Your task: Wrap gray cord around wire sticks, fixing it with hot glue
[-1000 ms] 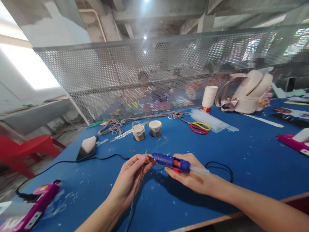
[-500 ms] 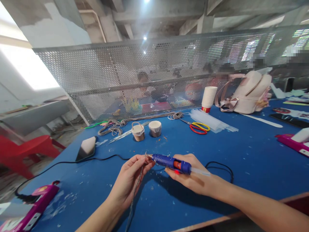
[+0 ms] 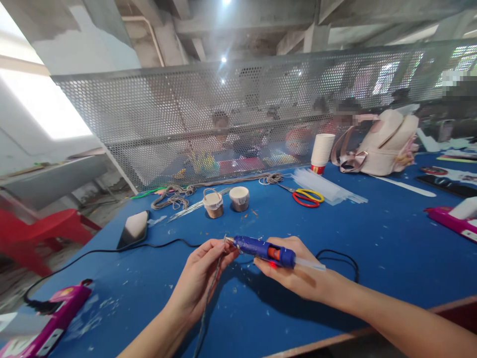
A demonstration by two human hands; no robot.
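Glue gun (image 3: 255, 247) is gripped by the right hand (image 3: 296, 281), cord (image 3: 203, 320) pinched in the left hand (image 3: 204, 266), two pots (image 3: 239, 201) beyond.

Has bare L hand (image 3: 199, 271) & bare R hand (image 3: 298, 284), w/ slim L forearm (image 3: 160, 323) & R forearm (image 3: 376, 304), likewise bare as far as vis.

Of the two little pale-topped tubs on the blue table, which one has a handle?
The left-hand tub, beside the silvery wires: a thin handle arches over its top. The right-hand tub shows none.
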